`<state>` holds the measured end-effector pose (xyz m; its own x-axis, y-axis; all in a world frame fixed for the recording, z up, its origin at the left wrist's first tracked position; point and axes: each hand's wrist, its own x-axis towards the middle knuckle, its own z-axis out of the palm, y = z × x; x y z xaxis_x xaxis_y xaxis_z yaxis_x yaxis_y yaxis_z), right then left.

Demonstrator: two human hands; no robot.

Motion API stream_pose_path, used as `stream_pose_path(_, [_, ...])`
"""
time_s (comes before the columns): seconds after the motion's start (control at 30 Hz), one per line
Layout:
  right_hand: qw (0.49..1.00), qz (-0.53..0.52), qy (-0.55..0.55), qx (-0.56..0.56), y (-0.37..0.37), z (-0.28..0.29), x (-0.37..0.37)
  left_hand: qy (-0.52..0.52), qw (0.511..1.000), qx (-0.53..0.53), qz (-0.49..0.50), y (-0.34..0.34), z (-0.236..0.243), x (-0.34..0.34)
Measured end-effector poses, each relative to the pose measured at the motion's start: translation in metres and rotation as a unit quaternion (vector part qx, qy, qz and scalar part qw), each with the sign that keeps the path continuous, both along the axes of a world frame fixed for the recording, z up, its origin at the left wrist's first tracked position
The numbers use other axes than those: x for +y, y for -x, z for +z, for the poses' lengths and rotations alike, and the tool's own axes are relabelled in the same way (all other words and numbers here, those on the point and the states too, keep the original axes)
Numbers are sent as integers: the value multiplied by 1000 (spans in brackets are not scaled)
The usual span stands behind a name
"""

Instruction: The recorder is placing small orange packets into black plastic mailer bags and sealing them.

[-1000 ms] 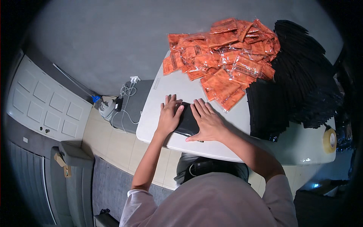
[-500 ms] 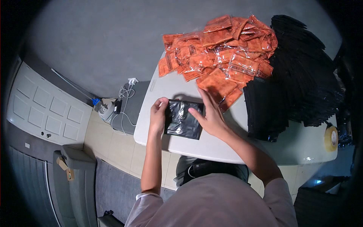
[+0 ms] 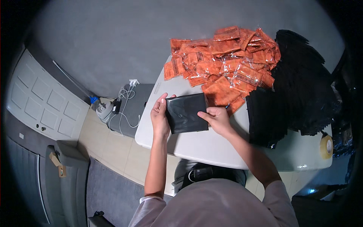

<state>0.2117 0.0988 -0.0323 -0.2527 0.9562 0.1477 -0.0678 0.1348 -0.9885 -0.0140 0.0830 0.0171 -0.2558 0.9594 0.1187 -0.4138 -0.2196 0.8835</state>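
A flat, square black plastic pouch (image 3: 187,113) is held up over the near part of the white table. Its left edge is pinched by my left hand (image 3: 160,115), with the thumb on the front. At the opposite edge, my right hand (image 3: 218,119) grips it between thumb and curled fingers. Just beyond lies a heap of orange items in clear plastic packets (image 3: 223,60). To the right spreads a large fanned stack of black plastic bags (image 3: 302,79). Whatever is inside the pouch, if anything, is hidden.
The white table (image 3: 151,128) has a roll of clear tape (image 3: 326,146) at its right corner. Left of it stands a grey bench (image 3: 138,100) with white cables and a black adapter. A grey sofa (image 3: 70,181) and white door (image 3: 45,102) are further left.
My right hand has gone from lying open across the pouch to gripping its right edge. The pouch now looks smoother and flatter. The view has shifted slightly.
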Motion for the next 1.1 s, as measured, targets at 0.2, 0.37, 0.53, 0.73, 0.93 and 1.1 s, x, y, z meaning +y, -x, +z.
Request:
stream_pose_path(0.2, [998,-31,-57,-7,-7,17,-8,-7,999,-52,-9,-3,-6,2])
stream_pose_path(0.37, [997,-2,-70,-11,-7,44,-28,-16,995,-92,33,-1,-11,-16])
stream_pose_path(0.53, [953,-152,-190,-183,-68,87,-61,2,998,-56,11,11,-4,-44])
stream_pose_path(0.73, [885,-400,-214,-100,-197,226,-101,33,983,153,98,76,-72,-50])
stream_pose_path(0.93, [875,-406,-265,-16,-353,333,-108,-38,957,235,165,51,-68,-63])
stream_pose_path(1.1, [854,-489,-167,-66,-496,299,-68,-52,954,245,165,49,-74,-65])
